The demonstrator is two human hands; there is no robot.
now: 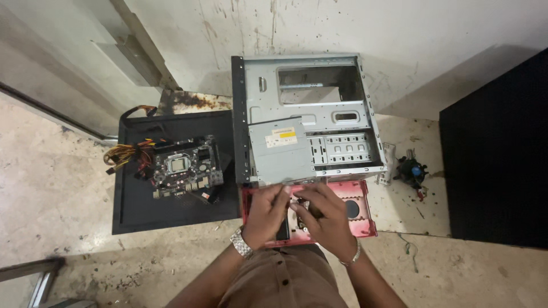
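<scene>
Left hand point(267, 212) and right hand point(323, 219), fingers curled on a small part, work over the red front panel point(362, 201) just below the open computer case point(308, 120); next move, judged, calls for fine fingertip grip

Stained floor point(68, 188): open computer case point(308, 114), black panel point(137, 211), cooler fan point(412, 170).

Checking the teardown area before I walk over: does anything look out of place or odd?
Yes. The cooler fan lies loose on the bare floor right of the open case, small bits scattered around it.
</scene>
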